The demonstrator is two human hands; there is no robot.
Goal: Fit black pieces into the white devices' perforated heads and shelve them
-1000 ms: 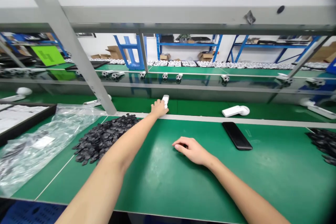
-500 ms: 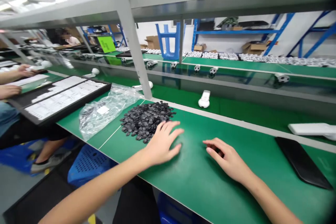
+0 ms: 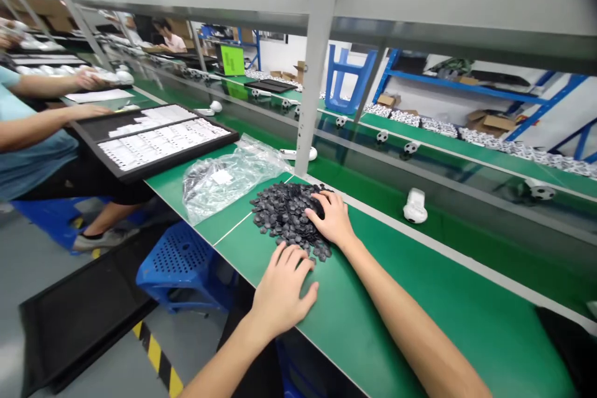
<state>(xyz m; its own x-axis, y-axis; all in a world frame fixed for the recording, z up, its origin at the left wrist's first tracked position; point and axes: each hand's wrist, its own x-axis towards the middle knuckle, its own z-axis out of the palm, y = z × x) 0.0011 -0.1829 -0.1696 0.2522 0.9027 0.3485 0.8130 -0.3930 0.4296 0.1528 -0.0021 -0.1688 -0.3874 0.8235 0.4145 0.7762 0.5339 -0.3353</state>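
Note:
A heap of small flat black pieces [image 3: 284, 211] lies on the green tabletop [image 3: 345, 329]. My right hand [image 3: 332, 216] rests against the heap's right side, fingers spread and touching the pieces. At the near edge of the heap is my left hand [image 3: 282, 289], palm down with its fingers apart, and a few pieces lie by its fingertips. Neither hand visibly holds anything, though the undersides of both are hidden. Just left of the heap lies a crumpled clear plastic bag [image 3: 209, 189] with a white label.
A black tray [image 3: 172, 165] of white parts stands to the left, beside a co-worker's arms [image 3: 51, 118]. White devices such as this one [image 3: 415, 205] lie on the green conveyor behind a pale rail. A metal post [image 3: 314, 74] rises there. A blue stool [image 3: 180, 255] stands below left.
The view has swung left. My right hand has moved left from the bare tabletop onto the heap's right side. My left hand has drawn back to the heap's near edge.

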